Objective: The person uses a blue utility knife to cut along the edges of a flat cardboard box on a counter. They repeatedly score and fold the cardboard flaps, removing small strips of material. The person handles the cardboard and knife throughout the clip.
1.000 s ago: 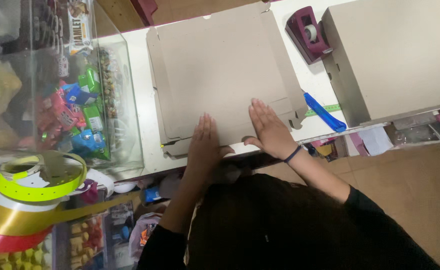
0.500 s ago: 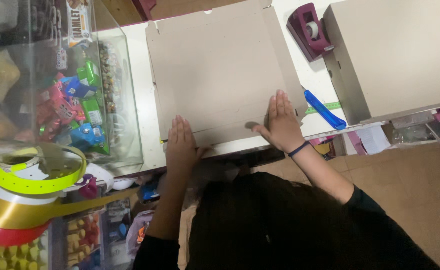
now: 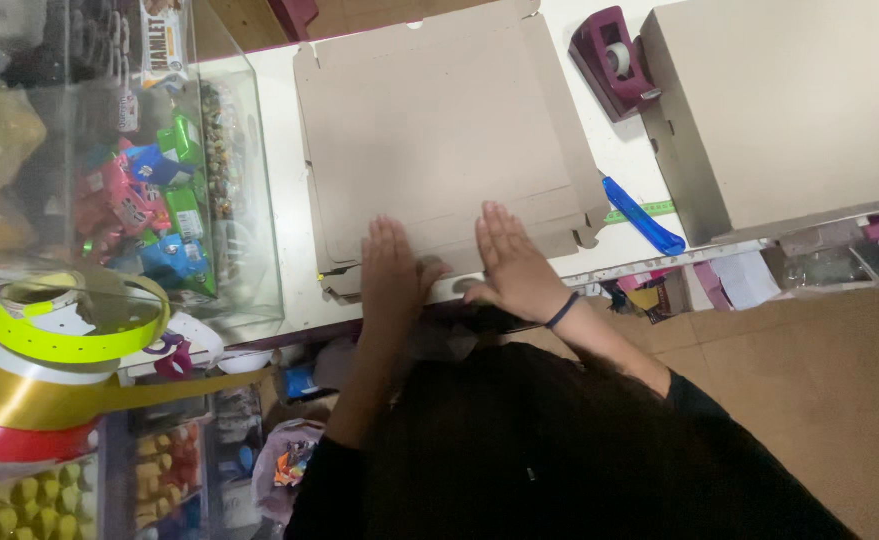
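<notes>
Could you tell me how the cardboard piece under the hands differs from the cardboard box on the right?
The flat cardboard sheet lies unfolded with flaps spread; the assembled box stands closed with raised sides. The left hand and right hand press the sheet's near edge; nothing touches the box. Both are plain brown cardboard on the white counter.

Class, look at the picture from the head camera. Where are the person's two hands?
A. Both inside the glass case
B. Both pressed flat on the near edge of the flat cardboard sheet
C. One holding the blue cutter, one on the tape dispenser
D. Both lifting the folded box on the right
B: the left hand and right hand lie palm-down, side by side, on the flat cardboard sheet; nothing is gripped.
</notes>
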